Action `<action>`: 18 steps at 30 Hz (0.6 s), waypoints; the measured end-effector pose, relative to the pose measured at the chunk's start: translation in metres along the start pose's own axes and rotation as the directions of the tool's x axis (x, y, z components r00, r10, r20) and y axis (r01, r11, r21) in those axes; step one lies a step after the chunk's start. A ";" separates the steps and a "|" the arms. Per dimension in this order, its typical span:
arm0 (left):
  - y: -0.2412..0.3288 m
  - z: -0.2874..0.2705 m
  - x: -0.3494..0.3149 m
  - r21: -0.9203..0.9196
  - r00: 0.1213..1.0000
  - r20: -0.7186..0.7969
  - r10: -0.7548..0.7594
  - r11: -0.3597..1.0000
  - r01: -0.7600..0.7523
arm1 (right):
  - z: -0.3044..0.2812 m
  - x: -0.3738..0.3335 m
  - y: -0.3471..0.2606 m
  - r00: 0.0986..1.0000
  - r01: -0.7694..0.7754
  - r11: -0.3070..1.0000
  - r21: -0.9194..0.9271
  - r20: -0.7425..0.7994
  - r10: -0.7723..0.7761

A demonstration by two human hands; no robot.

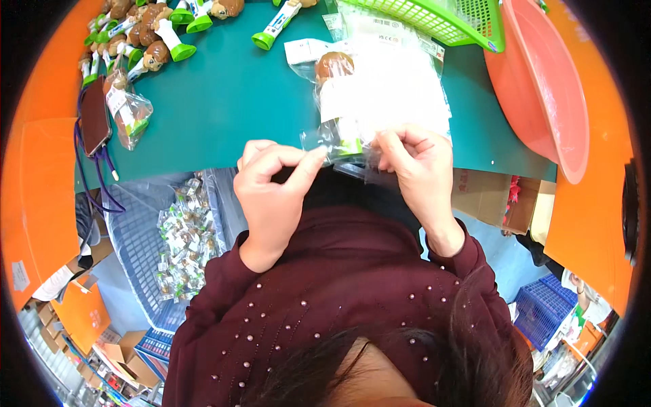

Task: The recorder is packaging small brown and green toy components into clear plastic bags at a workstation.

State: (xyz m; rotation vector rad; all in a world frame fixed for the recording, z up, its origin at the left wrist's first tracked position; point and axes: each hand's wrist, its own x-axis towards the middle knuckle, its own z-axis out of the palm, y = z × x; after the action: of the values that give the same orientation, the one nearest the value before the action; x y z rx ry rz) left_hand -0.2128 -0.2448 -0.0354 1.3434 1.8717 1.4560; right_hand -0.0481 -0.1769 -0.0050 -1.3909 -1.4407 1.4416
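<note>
A toy with a brown head and a green foot lies in a clear plastic bag [350, 145] at the near edge of the green table [224, 88]. My left hand [274, 183] is closed in a pinch on the bag's left lower corner. On the other side, my right hand [419, 166] pinches the bag's lower right edge, its fingertips partly hidden. A pile of white, glare-washed plastic bags [400, 88] lies beside and under the bagged toy, so its middle is hard to make out.
Loose brown-headed toys [152, 34] crowd the far left, near another bagged toy [129, 108] and a phone [97, 117] with a purple cord. A green basket [468, 30] and pink basin [542, 88] stand far right. Below left, a blue crate [135, 251] holds many bagged toys.
</note>
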 end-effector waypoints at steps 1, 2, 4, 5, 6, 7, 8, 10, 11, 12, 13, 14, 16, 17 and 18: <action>0.002 -0.001 0.000 -0.094 1.000 -0.002 0.009 0.996 -0.009 | -0.001 -0.001 -0.002 1.000 0.008 0.999 0.052 -0.012 -0.007; 0.004 -0.001 0.000 -0.104 1.000 -0.007 -0.013 0.995 0.012 | -0.002 -0.001 -0.005 1.000 0.016 0.994 0.104 -0.025 -0.013; 0.006 -0.002 0.007 -0.065 0.999 0.003 -0.034 0.997 0.034 | -0.004 0.002 -0.011 1.000 0.005 0.998 0.069 -0.013 -0.004; 0.008 -0.002 0.010 -0.024 0.998 0.012 -0.057 0.998 0.057 | -0.005 0.005 -0.013 1.000 -0.007 0.999 0.035 -0.001 0.007; 0.010 -0.002 0.011 -0.025 0.998 0.012 -0.056 0.998 0.056 | -0.006 0.006 -0.012 1.000 -0.006 0.999 0.034 -0.001 0.006; 0.012 -0.002 0.013 0.065 0.999 0.035 -0.041 0.997 0.039 | -0.007 0.007 -0.008 1.000 -0.021 0.999 0.029 -0.006 0.021; 0.013 -0.001 0.015 0.155 0.998 0.059 -0.028 0.988 0.018 | -0.008 0.009 -0.007 0.999 -0.035 0.999 0.024 -0.010 0.035; 0.014 0.001 0.020 0.187 0.998 0.066 0.013 0.982 -0.025 | -0.007 0.012 -0.011 0.998 -0.063 0.998 -0.016 -0.016 0.063; 0.014 0.003 0.022 0.220 0.996 0.071 0.053 0.973 -0.067 | -0.006 0.014 -0.013 0.996 -0.091 0.994 -0.055 -0.020 0.090; 0.015 0.003 0.025 0.220 0.996 0.072 0.054 0.973 -0.068 | -0.006 0.016 -0.013 0.996 -0.090 0.994 -0.055 -0.021 0.089; 0.016 0.003 0.028 0.244 0.993 0.099 0.061 0.966 -0.084 | -0.007 0.018 -0.012 0.995 -0.098 0.995 -0.036 0.000 0.098; 0.017 0.004 0.030 0.267 0.990 0.127 0.068 0.958 -0.101 | -0.007 0.020 -0.012 0.994 -0.105 0.994 -0.017 0.021 0.106; 0.016 0.007 0.033 0.256 0.989 0.120 0.090 0.959 -0.119 | -0.008 0.022 -0.012 0.993 -0.111 0.994 -0.013 0.030 0.112; 0.016 0.008 0.034 0.246 0.988 0.111 0.111 0.960 -0.135 | -0.008 0.023 -0.012 0.992 -0.118 0.993 -0.009 0.042 0.118; 0.014 0.008 0.034 0.245 0.987 0.113 0.113 0.960 -0.138 | -0.008 0.023 -0.012 0.992 -0.117 0.993 -0.008 0.039 0.117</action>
State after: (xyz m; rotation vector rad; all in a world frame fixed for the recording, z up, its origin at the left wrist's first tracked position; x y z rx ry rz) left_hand -0.2162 -0.2114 -0.0176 1.6479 1.9911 1.2138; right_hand -0.0485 -0.1505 0.0027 -1.4798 -1.4089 1.5477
